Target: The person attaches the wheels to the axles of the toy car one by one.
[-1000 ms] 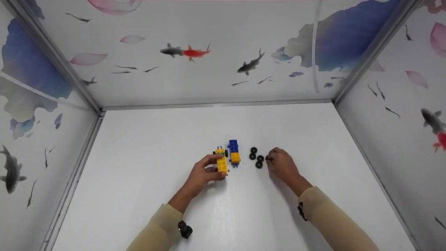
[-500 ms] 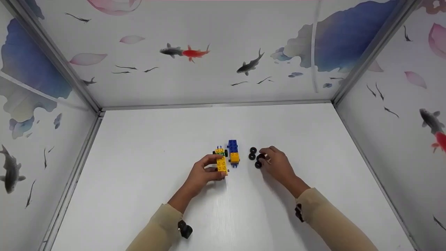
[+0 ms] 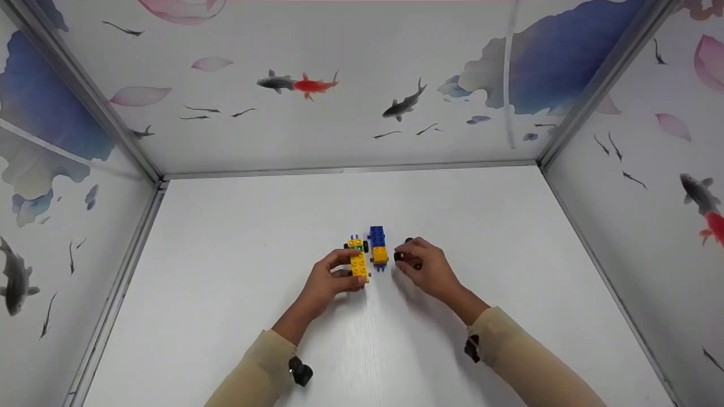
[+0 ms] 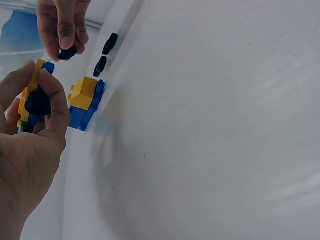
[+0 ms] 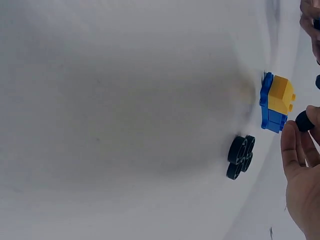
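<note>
My left hand (image 3: 331, 274) grips a yellow toy block car (image 3: 358, 267) by its sides. That car has a green piece and black wheels near its far end, and small blue prongs stick out there. Between thumb and fingers my right hand (image 3: 434, 272) pinches a black toy wheel (image 5: 303, 121), held up off the table just right of a second car. This second block car (image 3: 377, 237), blue with a yellow block on its near end, stands between the hands without wheels. Several loose black wheels (image 5: 237, 150) lie by the right hand, which mostly hides them in the head view.
The white table (image 3: 249, 226) is bounded by a back wall (image 3: 339, 135) and side walls printed with fish and petals. Small black cameras sit at both wrists, below beige sleeves (image 3: 257, 362).
My right hand has moved left with the pinched wheel, passing over the loose wheels towards the blue car. My left hand and the yellow car have stayed in place.
</note>
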The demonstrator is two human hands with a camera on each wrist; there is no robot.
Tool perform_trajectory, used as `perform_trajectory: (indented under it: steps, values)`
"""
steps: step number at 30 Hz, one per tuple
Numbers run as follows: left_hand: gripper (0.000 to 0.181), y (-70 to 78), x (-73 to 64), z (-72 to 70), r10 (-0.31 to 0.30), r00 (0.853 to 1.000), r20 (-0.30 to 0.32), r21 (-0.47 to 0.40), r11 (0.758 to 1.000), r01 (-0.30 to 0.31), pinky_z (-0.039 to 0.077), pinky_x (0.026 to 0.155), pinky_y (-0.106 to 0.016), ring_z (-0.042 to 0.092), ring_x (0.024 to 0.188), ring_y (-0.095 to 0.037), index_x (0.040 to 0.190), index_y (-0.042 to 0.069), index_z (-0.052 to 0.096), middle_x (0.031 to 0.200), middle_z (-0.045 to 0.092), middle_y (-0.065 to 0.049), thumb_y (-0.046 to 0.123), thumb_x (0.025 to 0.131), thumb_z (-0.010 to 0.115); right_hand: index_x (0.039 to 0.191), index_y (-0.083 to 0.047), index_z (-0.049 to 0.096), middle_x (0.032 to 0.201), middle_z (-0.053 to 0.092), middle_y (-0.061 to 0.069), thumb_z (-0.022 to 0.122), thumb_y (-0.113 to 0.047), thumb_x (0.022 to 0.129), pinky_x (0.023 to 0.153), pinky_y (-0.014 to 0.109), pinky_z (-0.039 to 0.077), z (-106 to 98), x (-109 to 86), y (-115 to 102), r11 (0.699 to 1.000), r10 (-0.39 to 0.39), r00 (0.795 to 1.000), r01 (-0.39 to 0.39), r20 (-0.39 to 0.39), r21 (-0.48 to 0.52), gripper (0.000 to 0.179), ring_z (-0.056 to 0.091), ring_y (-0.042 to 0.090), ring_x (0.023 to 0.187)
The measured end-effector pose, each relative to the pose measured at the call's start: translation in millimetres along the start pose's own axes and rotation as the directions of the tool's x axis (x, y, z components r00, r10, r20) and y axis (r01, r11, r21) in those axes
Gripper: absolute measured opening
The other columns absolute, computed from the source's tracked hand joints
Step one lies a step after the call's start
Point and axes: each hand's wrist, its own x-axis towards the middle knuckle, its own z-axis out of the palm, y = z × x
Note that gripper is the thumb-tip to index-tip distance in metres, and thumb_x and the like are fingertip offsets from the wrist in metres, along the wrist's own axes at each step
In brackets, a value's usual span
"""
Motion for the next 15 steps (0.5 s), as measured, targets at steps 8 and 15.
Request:
perform_trajectory:
  steps: [8, 15]
  values:
    - [0.061, -1.2, 1.9, 0.6, -0.001, 1.000, -0.014, -0.035, 0.999, 0.000, 0.069, 0.092, -0.037, 0.076, 0.116, -0.025, 0.148, 0.020, 0.066, 0.151, 0.058, -0.019, 0.011, 0.093, 0.090, 0.130, -0.005, 0.077, 0.124, 0.076, 0.008, 0.082, -0.006, 0.099, 0.099, 0.040, 0.067, 8, -1.9, -10, 0.994, -0.027, 0.998, 0.020, 0.063, 0.110, 0.031, 0.080, 0.024, 0.110]
    - [0.047, -3.4, 4.4, 0.6, 0.003, 0.999, -0.043, -0.046, 0.999, -0.005, 0.069, 0.087, -0.035, 0.076, 0.108, -0.024, 0.143, 0.018, 0.070, 0.146, 0.060, -0.019, 0.017, 0.099, 0.085, 0.130, -0.004, 0.077, 0.124, 0.077, 0.007, 0.082, -0.010, 0.100, 0.096, 0.033, 0.067, 17, -1.7, -16, 0.985, -0.088, 0.990, 0.070, 0.109, 0.161, 0.031, 0.080, 0.022, 0.109]
